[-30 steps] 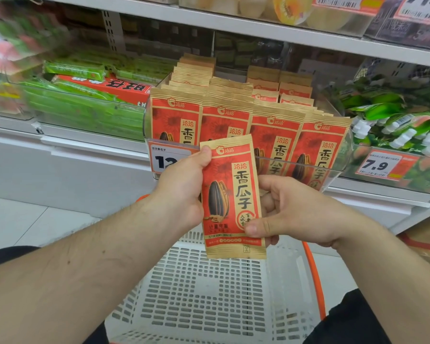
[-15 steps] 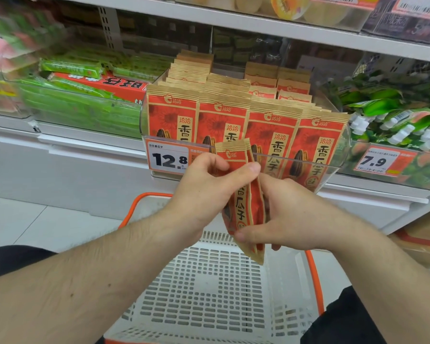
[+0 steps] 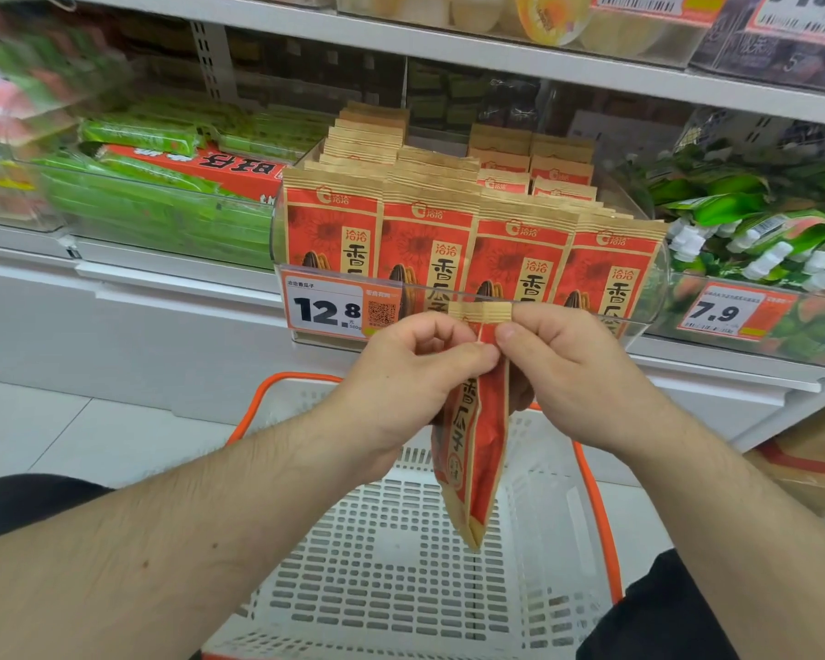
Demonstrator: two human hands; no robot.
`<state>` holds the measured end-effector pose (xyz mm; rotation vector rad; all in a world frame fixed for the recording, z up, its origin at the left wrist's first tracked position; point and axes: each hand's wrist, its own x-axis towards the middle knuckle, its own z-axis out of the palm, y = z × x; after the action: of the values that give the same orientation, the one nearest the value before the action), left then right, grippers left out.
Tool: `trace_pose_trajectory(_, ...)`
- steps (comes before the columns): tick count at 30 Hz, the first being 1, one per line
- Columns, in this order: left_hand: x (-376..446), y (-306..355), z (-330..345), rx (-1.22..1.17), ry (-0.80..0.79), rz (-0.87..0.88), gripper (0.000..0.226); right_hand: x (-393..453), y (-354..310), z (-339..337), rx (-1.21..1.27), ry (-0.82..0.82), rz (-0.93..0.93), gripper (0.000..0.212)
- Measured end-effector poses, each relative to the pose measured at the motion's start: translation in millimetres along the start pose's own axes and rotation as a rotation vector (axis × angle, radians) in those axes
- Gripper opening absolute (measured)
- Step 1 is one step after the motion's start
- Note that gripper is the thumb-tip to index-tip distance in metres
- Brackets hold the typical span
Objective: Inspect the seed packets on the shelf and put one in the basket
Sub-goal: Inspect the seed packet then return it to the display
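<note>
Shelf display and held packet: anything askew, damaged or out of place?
One oddity: a red box lies upside down among the green packs, left of the seed packets. The held packet looks intact.

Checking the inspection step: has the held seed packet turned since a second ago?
Yes. The seed packet faced the camera flat; against the 12.8 price tag it now hangs nearly edge-on, pinched near its top by left hand and right hand.

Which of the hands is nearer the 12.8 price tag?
Left. The left hand sits just below and right of the 12.8 tag, nearly at its lower edge. The right hand is farther right, past the packet both hands pinch.
</note>
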<state>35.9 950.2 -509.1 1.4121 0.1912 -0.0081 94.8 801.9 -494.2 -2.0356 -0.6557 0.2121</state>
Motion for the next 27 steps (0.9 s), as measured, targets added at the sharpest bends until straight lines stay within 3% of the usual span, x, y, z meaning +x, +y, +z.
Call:
trace_pose_trajectory(4, 2, 1, -1, -0.037, -0.025, -0.034, 0.02, 0, -1, -2, 0.047, -0.023, 0.015, 0.031)
trace_pose_trajectory(8, 4, 0, -1, -0.053, -0.031, -0.05, 0.022, -1, -4, -7, 0.177, -0.147, 0.047, 0.013)
trace_pose_trajectory(10, 5, 0, -1, -0.061, -0.047, -0.054, 0.02, -2, -5, -9, 0.193, -0.205, 0.042, 0.014)
trace_pose_trajectory(20, 6, -2, -2, -0.145, -0.034, -0.075, 0.012, -12, -8, -21, 0.069, -0.39, 0.088, 0.04)
trace_pose_trajectory(24, 4, -3, 0, -0.151, -0.023, -0.073, 0.006, -21, -10, -20, 0.051, -0.359, 0.088, 0.042)
trace_pose_trajectory(27, 3, -3, 3, -0.182, -0.002, -0.087, 0.011, -28, -10, -19, -0.03, -0.375, 0.115, 0.06)
